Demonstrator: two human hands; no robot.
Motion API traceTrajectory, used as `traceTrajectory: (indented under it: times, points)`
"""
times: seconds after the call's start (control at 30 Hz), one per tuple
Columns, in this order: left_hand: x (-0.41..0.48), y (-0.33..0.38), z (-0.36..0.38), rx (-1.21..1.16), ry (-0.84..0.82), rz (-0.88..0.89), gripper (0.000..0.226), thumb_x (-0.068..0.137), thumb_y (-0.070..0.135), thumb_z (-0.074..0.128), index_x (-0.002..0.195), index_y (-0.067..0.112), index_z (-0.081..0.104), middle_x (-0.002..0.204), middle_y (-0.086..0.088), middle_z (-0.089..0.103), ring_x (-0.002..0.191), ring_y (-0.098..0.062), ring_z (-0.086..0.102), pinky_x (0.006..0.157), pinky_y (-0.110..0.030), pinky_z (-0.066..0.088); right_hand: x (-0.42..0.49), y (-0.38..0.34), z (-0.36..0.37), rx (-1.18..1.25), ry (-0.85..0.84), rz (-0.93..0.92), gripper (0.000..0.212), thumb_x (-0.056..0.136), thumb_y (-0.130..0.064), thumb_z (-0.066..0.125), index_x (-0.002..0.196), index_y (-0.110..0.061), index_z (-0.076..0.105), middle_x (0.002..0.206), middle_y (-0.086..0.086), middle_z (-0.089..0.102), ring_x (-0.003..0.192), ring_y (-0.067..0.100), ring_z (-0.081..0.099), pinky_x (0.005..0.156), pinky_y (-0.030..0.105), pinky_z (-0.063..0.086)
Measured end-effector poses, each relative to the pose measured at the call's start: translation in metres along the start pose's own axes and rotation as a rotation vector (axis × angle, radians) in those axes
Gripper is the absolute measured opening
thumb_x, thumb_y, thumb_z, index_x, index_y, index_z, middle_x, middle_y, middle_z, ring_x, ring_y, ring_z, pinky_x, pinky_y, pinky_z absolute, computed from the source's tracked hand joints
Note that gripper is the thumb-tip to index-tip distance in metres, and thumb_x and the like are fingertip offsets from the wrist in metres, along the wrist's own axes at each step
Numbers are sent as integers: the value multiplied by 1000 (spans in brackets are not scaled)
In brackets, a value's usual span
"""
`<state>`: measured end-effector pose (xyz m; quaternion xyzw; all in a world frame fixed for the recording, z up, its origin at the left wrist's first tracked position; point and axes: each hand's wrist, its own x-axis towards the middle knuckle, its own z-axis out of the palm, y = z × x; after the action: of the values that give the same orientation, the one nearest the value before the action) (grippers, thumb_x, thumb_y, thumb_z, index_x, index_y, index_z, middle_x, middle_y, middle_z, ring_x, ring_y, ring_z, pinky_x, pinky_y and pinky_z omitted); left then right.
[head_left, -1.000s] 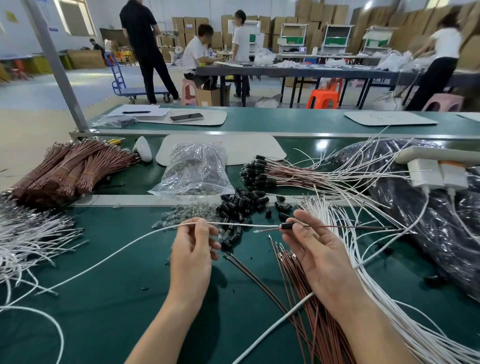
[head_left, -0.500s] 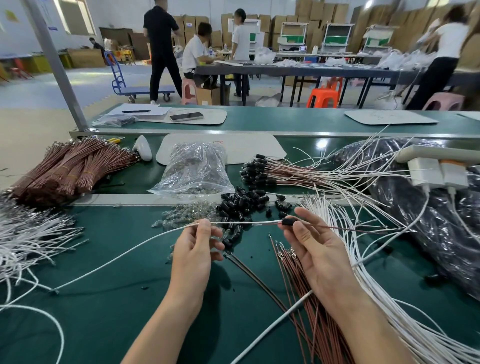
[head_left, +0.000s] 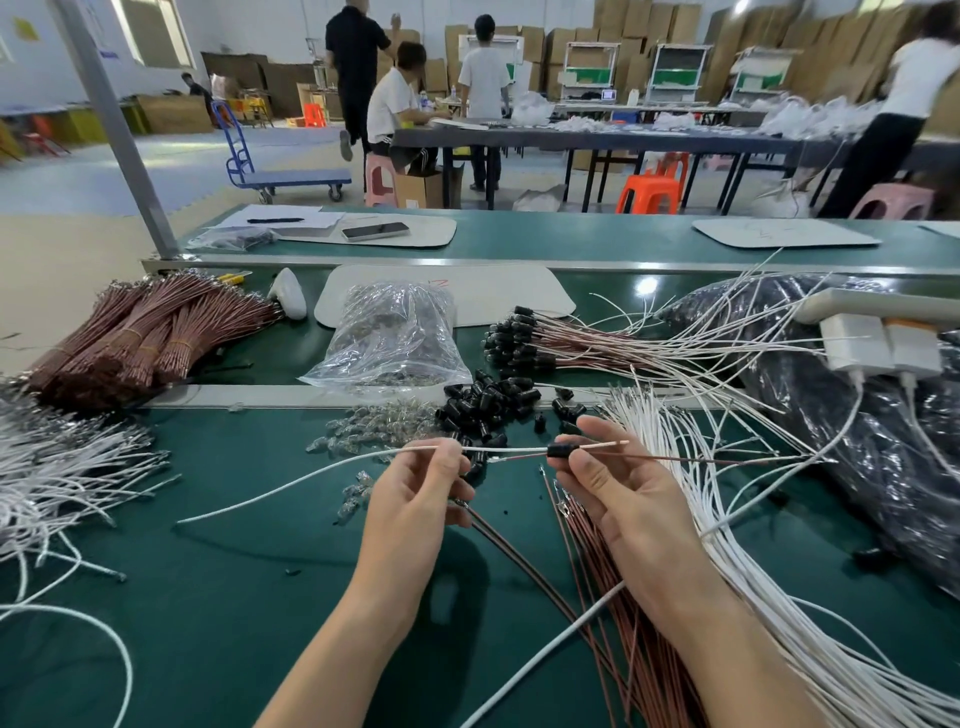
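Observation:
My left hand (head_left: 415, 499) pinches a thin white wire (head_left: 291, 480) near its end, above the green bench (head_left: 208, 623). The wire runs right through a small black cap (head_left: 560, 450), and its tip sticks out past the cap. My right hand (head_left: 613, 483) pinches that cap between thumb and fingers. A brown wire (head_left: 701, 460) also passes through the cap and trails off to the right. Loose black caps (head_left: 488, 400) lie in a pile just beyond my hands, next to small clear parts (head_left: 374, 428).
Brown wires (head_left: 623, 623) and white wires (head_left: 753, 597) fan out under my right arm. Finished capped wires (head_left: 545, 338) lie behind. A clear bag (head_left: 389, 338), brown wire bundles (head_left: 145, 332) and white wires (head_left: 52, 467) sit left. A black bag (head_left: 883, 441) fills the right. People work at far tables.
The white wire's tip has gone rightward through the black cap and now pokes out beyond it. My hands have stayed close together above the bench.

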<state>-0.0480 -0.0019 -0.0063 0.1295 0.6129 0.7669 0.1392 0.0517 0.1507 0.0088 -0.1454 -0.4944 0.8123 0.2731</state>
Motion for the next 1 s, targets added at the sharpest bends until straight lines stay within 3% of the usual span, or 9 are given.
traceTrajectory:
  times: [0.13,0.37,0.67,0.77,0.87,1.0]
  points:
    - [-7,1,5,40,-121,3,16,83,44,68,87,30,74,80,8,67,78,-5,65,65,-23,55,-4,2,4,-82,-81,19,27,74,-22,77,99,-31,78,110,11,76,103,24,73,82,21,57]
    - [-14,2,9,121,-235,50,14,89,41,65,90,29,71,80,2,68,78,-8,66,65,-22,55,-8,4,4,-260,-171,38,14,81,-28,78,95,-28,77,106,10,77,105,24,73,86,22,56]
    - [-15,4,10,104,-301,58,14,84,39,70,96,33,74,86,1,74,73,-10,66,63,-24,55,-3,9,1,-211,-158,52,51,61,-56,91,98,-24,79,108,11,77,105,26,73,82,26,58]
    - [-14,3,10,83,-268,65,15,83,35,72,94,25,77,83,2,72,70,-10,65,61,-23,54,-2,9,0,-192,-132,54,50,63,-54,90,101,-22,80,110,11,76,104,26,73,80,27,59]
    - [-13,4,9,59,-236,59,19,82,36,72,92,20,78,84,-1,72,69,-11,64,60,-23,53,-2,6,-1,-168,-111,56,36,72,-43,82,102,-22,80,111,10,76,101,24,73,80,27,59]
    - [-10,6,8,1,-198,33,18,79,37,72,91,26,79,82,-1,71,66,-9,63,59,-22,53,-1,1,-3,-58,-54,56,31,72,-36,79,98,-19,81,110,11,76,92,21,74,76,28,60]
